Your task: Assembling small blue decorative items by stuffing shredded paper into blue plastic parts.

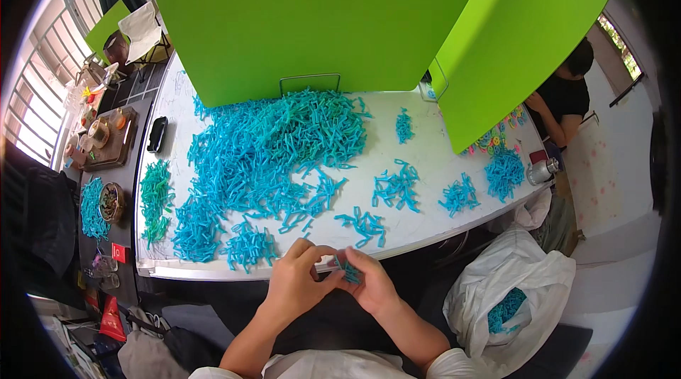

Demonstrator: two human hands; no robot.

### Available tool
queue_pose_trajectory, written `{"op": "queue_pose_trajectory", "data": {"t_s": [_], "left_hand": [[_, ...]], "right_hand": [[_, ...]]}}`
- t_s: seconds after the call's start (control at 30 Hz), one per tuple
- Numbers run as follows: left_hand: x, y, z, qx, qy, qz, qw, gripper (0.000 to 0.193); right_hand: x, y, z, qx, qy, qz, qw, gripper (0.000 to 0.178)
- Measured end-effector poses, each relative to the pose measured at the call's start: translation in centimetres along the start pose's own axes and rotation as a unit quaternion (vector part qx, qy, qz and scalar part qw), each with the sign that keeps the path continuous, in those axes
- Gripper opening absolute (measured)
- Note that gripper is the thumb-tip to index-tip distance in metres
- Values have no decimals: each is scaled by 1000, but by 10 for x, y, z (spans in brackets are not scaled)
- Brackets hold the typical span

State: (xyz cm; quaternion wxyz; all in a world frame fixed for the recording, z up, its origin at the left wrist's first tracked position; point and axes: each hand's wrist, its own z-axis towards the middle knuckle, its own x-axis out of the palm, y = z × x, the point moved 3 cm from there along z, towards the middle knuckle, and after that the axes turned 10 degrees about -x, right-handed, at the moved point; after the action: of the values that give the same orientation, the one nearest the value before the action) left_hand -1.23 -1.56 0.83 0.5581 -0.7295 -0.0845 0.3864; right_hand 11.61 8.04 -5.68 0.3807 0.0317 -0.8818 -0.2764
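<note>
1. Holds a small clutch of blue pieces [349, 272] in the right grip [370, 285], with thumb folded over, just short of the table's front edge.
2. Curls the left grip [294, 279] close beside, with thumb and forefinger near the same pieces; impossible to tell whether pinching one or merely touching.
3. Looks very light, slim and smooth, probably made of stiff plastic with a little give; seems hard to break, but apt to slip or to snag in a tangle.
4. Probably best taken across the long sides, near the middle, between thumb and fingertip.
5. To the lower right, find an open white bag [468, 301] with more pieces [506, 310] inside.
6. On the white table [440, 166], just beyond the grips, see a loose small pile [362, 226], then further small piles toward the right, near a metal flask [541, 169].
7. Deeper in, find a large heap [262, 152] of like pieces, reaching the foot of an upright green panel [305, 24]; to the left, note a greener pile [155, 198] and a black tray [158, 134].
8. Past a second, slanted green panel [521, 45], notice a co-worker [571, 99] in dark clothing.
9. At far left, see a pale folding chair [142, 31] and a bright, barred window [32, 95].
</note>
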Motion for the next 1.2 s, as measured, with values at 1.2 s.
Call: {"op": "queue_pose_trajectory", "data": {"t_s": [1.2], "left_hand": [[-6, 18, 37, 35, 103, -94, 990, 13]], "right_hand": [[7, 45, -1, -250, 38, -335, 908, 14]]}}
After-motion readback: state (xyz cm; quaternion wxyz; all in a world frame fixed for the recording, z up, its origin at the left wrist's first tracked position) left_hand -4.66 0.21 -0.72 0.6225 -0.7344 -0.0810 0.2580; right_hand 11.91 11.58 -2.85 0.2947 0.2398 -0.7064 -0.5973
